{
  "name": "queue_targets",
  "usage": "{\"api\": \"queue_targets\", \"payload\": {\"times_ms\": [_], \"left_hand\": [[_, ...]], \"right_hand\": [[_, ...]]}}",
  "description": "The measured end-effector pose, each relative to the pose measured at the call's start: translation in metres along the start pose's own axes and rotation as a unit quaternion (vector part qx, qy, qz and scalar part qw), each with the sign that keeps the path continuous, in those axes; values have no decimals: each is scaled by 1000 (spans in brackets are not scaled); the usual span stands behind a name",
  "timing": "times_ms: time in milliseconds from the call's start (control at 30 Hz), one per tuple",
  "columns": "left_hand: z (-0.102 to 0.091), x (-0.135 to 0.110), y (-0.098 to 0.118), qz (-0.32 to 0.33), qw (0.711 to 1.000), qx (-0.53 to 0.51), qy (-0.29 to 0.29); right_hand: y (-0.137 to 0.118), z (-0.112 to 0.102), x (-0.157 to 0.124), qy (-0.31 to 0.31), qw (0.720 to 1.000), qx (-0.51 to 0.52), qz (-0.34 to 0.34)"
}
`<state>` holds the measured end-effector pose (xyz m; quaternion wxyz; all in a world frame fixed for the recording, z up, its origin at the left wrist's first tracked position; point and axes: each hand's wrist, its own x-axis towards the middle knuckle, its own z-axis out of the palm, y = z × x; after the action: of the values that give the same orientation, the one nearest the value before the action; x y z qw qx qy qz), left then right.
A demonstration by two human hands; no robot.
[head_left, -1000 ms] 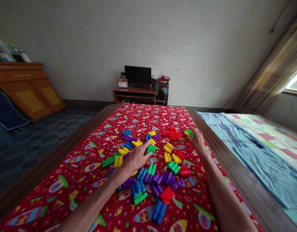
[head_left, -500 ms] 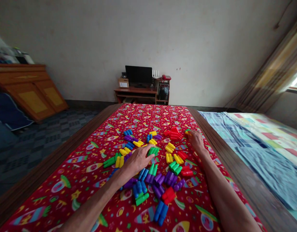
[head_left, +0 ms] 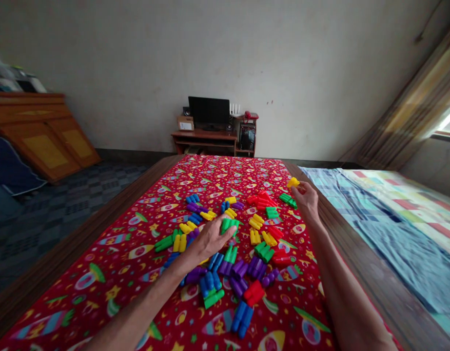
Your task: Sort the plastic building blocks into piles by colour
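Several plastic building blocks in red, yellow, green, blue and purple lie scattered on a red patterned tablecloth (head_left: pixel 111 253). My left hand (head_left: pixel 210 240) reaches into the pile and pinches a green block (head_left: pixel 229 224) with thumb and fingers. My right hand (head_left: pixel 305 201) is raised a little above the cloth at the far right of the pile, fingers closed on a small yellow block (head_left: pixel 293 183). A green block (head_left: pixel 287 199) lies just below it, next to a cluster of red blocks (head_left: pixel 262 200).
The wooden table edge (head_left: pixel 356 258) runs along the right, with a bed in a checked sheet (head_left: pixel 393 219) beside it. Behind stand a desk with a monitor (head_left: pixel 209 112), a wooden cabinet (head_left: pixel 42 131) at left and a curtain (head_left: pixel 411 112) at right.
My right hand has lifted off the cloth with a yellow block in its fingers, uncovering green blocks beneath. My left hand stays on the green block, fingers tightened around it.
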<state>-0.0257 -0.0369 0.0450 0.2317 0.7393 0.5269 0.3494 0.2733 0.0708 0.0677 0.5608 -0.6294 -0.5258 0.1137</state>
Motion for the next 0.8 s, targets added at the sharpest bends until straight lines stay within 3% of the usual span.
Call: {"api": "queue_targets", "payload": {"times_ms": [100, 267, 367, 500, 567, 667, 733, 800], "left_hand": [[1, 0, 1, 11, 999, -1, -37], [2, 2, -2, -36, 996, -63, -45], [4, 2, -2, -99, 978, -178, -36], [6, -1, 6, -143, 923, -356, -18], [6, -2, 9, -138, 909, -394, -10], [4, -1, 6, -122, 925, -361, 15], [3, 1, 0, -111, 947, -301, 20], [4, 3, -8, -96, 970, -222, 5]], "right_hand": [[3, -3, -2, -56, 998, 10, -15], [-17, 5, -16, -250, 965, 18, -78], [-42, 13, -38, -360, 925, 41, -118], [-76, 25, -75, -478, 862, 55, -159], [-84, 28, -85, -498, 846, 37, -186], [-81, 26, -82, -497, 844, 9, -203], [-71, 21, -70, -425, 880, -78, -197], [-57, 14, -59, -317, 905, -230, -165]]}}
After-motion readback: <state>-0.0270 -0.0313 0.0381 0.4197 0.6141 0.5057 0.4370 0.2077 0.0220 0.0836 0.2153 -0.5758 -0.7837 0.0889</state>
